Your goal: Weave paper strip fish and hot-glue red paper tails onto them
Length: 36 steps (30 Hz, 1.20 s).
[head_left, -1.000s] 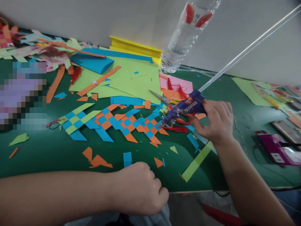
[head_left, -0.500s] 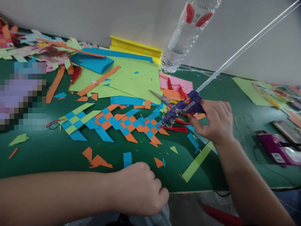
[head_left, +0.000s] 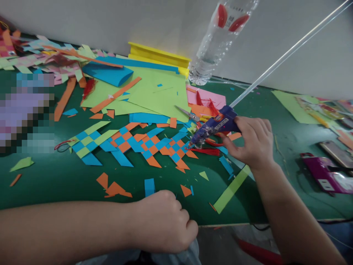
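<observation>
My right hand (head_left: 255,143) grips a blue glue gun (head_left: 213,127) with a long clear glue stick (head_left: 286,57) rising from its back. The gun's nozzle touches the right end of a chain of woven paper fish (head_left: 149,145) in blue, orange and green, by a red tassel (head_left: 205,151). A red cord loop (head_left: 64,144) is at the chain's left end. My left hand (head_left: 168,222) is a closed fist at the table's front edge, beside a blue paper piece (head_left: 149,187); nothing shows in it.
Scissors (head_left: 186,113) lie behind the gun. Green sheets (head_left: 162,94), a yellow folded strip (head_left: 160,53) and a water bottle (head_left: 220,40) are at the back. Paper scraps (head_left: 55,59) heap at the back left. A purple case (head_left: 325,175) and a phone (head_left: 338,156) lie at right.
</observation>
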Each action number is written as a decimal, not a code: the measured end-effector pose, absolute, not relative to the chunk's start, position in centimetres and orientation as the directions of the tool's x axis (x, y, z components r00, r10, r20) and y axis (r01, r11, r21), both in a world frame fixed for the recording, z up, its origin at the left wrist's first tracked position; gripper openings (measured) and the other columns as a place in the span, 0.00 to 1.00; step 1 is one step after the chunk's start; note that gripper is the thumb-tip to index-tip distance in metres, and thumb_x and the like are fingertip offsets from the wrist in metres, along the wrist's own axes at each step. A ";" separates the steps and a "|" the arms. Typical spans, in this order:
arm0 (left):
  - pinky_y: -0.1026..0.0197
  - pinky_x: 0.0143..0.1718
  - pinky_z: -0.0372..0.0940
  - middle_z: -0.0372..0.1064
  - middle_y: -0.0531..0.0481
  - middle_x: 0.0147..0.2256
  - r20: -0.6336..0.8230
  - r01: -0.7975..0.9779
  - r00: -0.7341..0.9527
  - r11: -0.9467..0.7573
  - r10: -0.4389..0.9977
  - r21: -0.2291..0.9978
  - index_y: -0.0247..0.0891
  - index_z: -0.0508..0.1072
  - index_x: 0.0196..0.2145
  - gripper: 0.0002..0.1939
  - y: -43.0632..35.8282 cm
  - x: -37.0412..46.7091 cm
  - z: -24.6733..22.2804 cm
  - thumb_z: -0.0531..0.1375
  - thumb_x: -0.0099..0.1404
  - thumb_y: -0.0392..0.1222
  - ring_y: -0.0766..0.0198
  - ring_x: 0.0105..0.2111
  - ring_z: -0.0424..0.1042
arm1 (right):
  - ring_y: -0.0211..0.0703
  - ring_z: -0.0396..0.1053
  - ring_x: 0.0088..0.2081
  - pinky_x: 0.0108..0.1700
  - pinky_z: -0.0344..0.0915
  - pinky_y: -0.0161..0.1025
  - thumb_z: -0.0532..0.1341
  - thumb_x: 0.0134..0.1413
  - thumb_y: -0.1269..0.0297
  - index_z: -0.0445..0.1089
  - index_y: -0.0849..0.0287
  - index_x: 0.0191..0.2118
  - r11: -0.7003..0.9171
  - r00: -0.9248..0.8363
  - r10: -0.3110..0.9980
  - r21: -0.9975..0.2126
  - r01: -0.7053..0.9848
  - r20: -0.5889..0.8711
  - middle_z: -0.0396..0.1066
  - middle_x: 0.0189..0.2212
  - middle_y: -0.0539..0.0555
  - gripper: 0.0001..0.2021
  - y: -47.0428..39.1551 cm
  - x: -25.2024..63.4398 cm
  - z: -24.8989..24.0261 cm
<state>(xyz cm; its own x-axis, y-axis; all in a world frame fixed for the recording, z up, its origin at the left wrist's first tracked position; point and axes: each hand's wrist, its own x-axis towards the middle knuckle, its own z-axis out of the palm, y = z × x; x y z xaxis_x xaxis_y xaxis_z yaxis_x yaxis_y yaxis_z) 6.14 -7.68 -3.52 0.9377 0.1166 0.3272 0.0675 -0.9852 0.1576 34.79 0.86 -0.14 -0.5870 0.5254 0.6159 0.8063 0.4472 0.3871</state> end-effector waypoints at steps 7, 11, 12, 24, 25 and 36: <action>0.60 0.13 0.48 0.58 0.55 0.16 0.333 0.071 0.935 -0.985 0.122 0.160 0.38 0.62 0.22 0.12 -7.7 6.1 -3.4 0.60 0.61 0.39 0.67 0.15 0.59 | 0.49 0.70 0.36 0.36 0.63 0.44 0.64 0.50 0.58 0.61 0.64 0.56 0.444 -0.603 0.456 0.420 0.792 0.655 0.74 0.39 0.61 0.28 1.2 34.9 -0.2; 0.60 0.12 0.48 0.58 0.55 0.16 0.339 0.072 0.933 -0.984 0.126 0.165 0.37 0.63 0.22 0.12 -7.6 6.0 -3.4 0.60 0.60 0.40 0.67 0.14 0.58 | 0.52 0.70 0.38 0.37 0.63 0.46 0.63 0.51 0.59 0.60 0.64 0.58 0.439 -0.579 0.475 0.391 0.809 0.662 0.73 0.40 0.63 0.29 1.1 34.9 -0.2; 0.60 0.12 0.48 0.57 0.56 0.16 0.343 0.073 0.931 -0.984 0.126 0.162 0.37 0.63 0.22 0.12 -7.6 6.1 -3.4 0.60 0.60 0.40 0.67 0.14 0.58 | 0.52 0.70 0.38 0.37 0.63 0.46 0.63 0.52 0.60 0.59 0.63 0.59 0.430 -0.566 0.491 0.381 0.818 0.662 0.73 0.41 0.63 0.29 1.0 34.8 -0.2; 0.61 0.12 0.48 0.57 0.56 0.16 0.354 0.076 0.927 -0.987 0.123 0.144 0.38 0.62 0.22 0.12 -7.6 6.0 -3.6 0.60 0.60 0.40 0.67 0.14 0.58 | 0.56 0.70 0.39 0.38 0.63 0.50 0.63 0.53 0.61 0.54 0.57 0.63 0.344 -0.455 0.565 0.304 0.888 0.688 0.71 0.43 0.62 0.32 0.7 34.8 -0.2; 0.61 0.13 0.48 0.57 0.56 0.16 0.352 0.072 0.929 -0.988 0.118 0.139 0.38 0.62 0.22 0.12 -7.6 6.0 -3.6 0.60 0.60 0.40 0.67 0.14 0.58 | 0.56 0.70 0.39 0.38 0.64 0.50 0.63 0.53 0.61 0.54 0.57 0.63 0.353 -0.463 0.563 0.307 0.884 0.684 0.71 0.43 0.62 0.32 0.6 34.8 -0.2; 0.60 0.13 0.47 0.57 0.56 0.16 0.360 0.079 0.924 -0.984 0.132 0.156 0.38 0.62 0.22 0.12 -7.7 6.1 -3.5 0.60 0.60 0.40 0.67 0.14 0.58 | 0.52 0.71 0.39 0.37 0.65 0.48 0.63 0.52 0.60 0.54 0.56 0.63 0.480 -0.553 0.522 0.313 0.820 0.649 0.73 0.42 0.59 0.33 0.9 34.7 -0.3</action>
